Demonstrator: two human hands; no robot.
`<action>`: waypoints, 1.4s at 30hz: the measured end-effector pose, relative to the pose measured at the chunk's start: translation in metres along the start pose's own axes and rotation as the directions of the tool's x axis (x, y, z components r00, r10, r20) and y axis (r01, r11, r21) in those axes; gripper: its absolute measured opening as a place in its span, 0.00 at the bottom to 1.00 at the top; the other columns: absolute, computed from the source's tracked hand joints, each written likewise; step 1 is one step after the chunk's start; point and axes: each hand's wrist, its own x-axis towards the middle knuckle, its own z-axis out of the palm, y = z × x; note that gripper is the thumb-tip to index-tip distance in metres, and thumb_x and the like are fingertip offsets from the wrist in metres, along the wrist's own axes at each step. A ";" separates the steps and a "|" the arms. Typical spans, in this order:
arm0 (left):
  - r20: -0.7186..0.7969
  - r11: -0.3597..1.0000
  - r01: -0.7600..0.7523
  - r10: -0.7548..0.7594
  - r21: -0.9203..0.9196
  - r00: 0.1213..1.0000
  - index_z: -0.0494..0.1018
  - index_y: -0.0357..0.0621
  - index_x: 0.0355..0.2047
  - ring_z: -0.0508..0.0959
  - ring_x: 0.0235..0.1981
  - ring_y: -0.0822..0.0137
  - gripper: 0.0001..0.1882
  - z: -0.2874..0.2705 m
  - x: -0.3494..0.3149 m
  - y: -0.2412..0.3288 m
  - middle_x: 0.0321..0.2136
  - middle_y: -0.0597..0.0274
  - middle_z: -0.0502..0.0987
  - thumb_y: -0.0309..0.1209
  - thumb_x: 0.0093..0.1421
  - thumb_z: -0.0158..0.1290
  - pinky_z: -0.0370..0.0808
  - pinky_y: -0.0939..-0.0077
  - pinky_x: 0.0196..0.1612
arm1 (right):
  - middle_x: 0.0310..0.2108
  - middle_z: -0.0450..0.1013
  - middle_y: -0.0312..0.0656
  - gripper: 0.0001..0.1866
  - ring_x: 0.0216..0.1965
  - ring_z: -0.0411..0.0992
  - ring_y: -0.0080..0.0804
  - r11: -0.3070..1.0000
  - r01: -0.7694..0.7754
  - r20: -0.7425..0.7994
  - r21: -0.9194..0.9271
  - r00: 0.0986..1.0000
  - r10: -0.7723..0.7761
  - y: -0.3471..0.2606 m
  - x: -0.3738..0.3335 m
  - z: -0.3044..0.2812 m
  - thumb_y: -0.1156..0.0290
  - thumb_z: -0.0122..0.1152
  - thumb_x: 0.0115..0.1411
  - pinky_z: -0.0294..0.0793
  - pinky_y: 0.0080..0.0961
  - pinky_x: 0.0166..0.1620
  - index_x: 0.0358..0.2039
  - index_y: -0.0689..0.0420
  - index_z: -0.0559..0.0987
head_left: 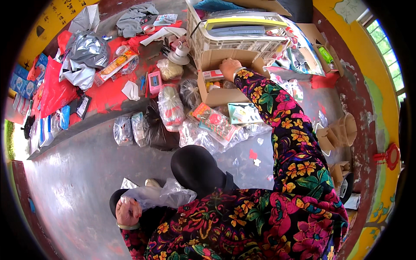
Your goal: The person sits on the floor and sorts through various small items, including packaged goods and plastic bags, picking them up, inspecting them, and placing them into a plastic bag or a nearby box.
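At 12 o'clock, my right hand [230, 68] was positioned at the open cardboard box [222, 96], grip indeterminable. Between 7 and 8 o'clock, my left hand [129, 212], fingers curled, gripped the clear plastic bag [173, 196]. The crate [197, 37] stood directly beyond the box.

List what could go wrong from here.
The right hand is at the cardboard box, so a knock might tip it. The clear bag in the left hand looks limp and could slip. The red packet rests on plastic bags and may slide if bumped.
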 end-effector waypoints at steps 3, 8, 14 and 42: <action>0.022 1.000 0.010 -0.010 -0.003 1.000 0.68 0.33 0.27 0.60 0.06 0.72 0.14 0.003 0.002 -0.001 0.07 0.61 0.63 0.31 0.62 0.39 0.60 0.79 0.12 | 0.35 0.74 0.50 0.12 0.36 0.73 0.41 0.997 -0.022 0.099 0.079 0.995 0.014 0.008 -0.005 -0.009 0.70 0.55 0.47 0.72 0.33 0.40 0.32 0.61 0.79; 0.024 1.000 0.003 -0.003 -0.006 1.000 0.68 0.33 0.26 0.61 0.07 0.72 0.13 0.000 -0.002 -0.003 0.08 0.60 0.64 0.31 0.61 0.39 0.61 0.79 0.13 | 0.31 0.74 0.50 0.16 0.33 0.74 0.38 0.972 0.159 0.070 0.173 0.982 -0.173 0.052 -0.027 -0.041 0.62 0.59 0.45 0.72 0.31 0.37 0.29 0.63 0.78; 0.043 0.999 -0.036 0.038 -0.039 0.998 0.68 0.33 0.26 0.61 0.07 0.72 0.13 -0.010 -0.005 -0.007 0.08 0.61 0.64 0.31 0.61 0.39 0.62 0.79 0.13 | 0.24 0.72 0.34 0.18 0.24 0.68 0.18 0.167 -0.197 0.198 0.966 0.980 0.011 0.049 -0.124 -0.122 0.56 0.57 0.52 0.66 0.15 0.27 0.33 0.59 0.76; 0.023 0.978 -0.147 0.152 -0.151 0.988 0.69 0.35 0.26 0.61 0.10 0.72 0.12 -0.031 -0.021 -0.012 0.08 0.64 0.62 0.30 0.61 0.41 0.59 0.80 0.16 | 0.36 0.69 0.53 0.26 0.34 0.71 0.39 -0.929 -0.319 -0.398 0.188 0.840 -0.369 -0.222 -0.234 -0.128 0.60 0.46 0.58 0.74 0.27 0.32 0.49 0.69 0.62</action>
